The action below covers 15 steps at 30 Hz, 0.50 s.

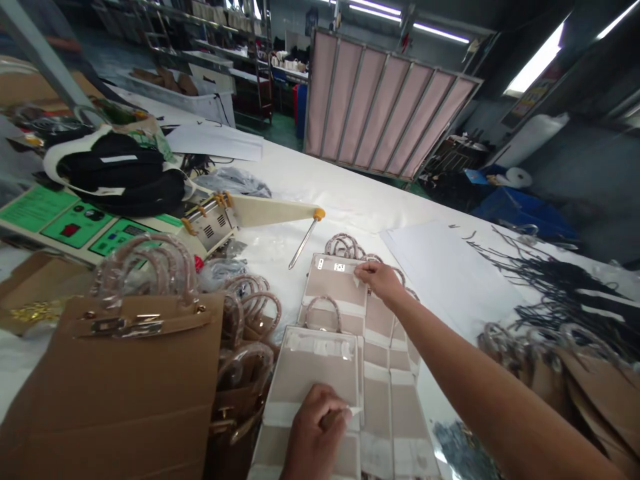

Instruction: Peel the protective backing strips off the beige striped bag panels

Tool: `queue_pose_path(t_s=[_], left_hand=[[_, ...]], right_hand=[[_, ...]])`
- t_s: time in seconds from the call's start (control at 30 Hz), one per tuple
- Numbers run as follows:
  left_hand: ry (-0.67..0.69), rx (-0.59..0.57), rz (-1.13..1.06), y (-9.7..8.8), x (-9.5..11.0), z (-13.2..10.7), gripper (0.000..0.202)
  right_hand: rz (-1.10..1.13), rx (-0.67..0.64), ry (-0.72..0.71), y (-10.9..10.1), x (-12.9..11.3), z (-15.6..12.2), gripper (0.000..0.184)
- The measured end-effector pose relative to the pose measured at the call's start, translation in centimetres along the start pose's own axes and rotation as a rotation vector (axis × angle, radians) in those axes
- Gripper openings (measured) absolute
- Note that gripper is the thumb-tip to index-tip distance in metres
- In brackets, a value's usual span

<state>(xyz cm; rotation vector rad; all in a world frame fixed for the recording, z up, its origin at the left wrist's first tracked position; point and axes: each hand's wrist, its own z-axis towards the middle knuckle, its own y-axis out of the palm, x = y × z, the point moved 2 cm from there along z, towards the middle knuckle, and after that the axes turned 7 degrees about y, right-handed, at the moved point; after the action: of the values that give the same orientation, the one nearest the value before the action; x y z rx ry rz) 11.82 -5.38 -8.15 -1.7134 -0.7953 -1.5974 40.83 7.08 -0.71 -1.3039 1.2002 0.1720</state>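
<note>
Beige handbag panels (320,377) with wrapped handles lie in overlapping rows on the white table. My left hand (317,427) is closed over the nearest panel, pinching a small white piece of film (354,411) between thumb and fingers. Farther up, my right hand (381,280) pinches at the top right corner of another beige panel (333,290). A small pale film tab (357,281) shows under those fingertips. Two small white plates with dark holes are on that panel's top edge, left of the hand. Clear film strips cross the top of the nearer panel.
At the left, a brown handbag (125,380) stands before a machine with green panels (75,220). An orange-tipped metal rod (305,241) projects over the table (285,173). More brown bags (590,387) and dark cords (555,287) lie at the right.
</note>
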Motion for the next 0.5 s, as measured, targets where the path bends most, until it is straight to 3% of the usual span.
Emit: queue_pose_path(t_s=[0.1,0.2,0.37,0.5], left_hand=[[0.034,-0.007,0.019,0.2,-1.9,0.0,0.016],[0.075,-0.016,0.043,0.7,-3.3,-0.1,0.017],[0.112,-0.007,0.043,1.0,-4.7,-0.3,0.016],[0.109,-0.010,0.023,0.9,-5.0,-0.2,0.016]], right_hand=[[-0.098,-0.020,-0.066,2.2,-0.6,3.7,0.019],[-0.226,-0.030,-0.123,4.0,-1.1,5.6,0.014],[-0.418,0.009,-0.156,5.1,-1.1,6.7,0.012],[-0.574,0.060,-0.284,5.0,-0.7,6.4,0.022]])
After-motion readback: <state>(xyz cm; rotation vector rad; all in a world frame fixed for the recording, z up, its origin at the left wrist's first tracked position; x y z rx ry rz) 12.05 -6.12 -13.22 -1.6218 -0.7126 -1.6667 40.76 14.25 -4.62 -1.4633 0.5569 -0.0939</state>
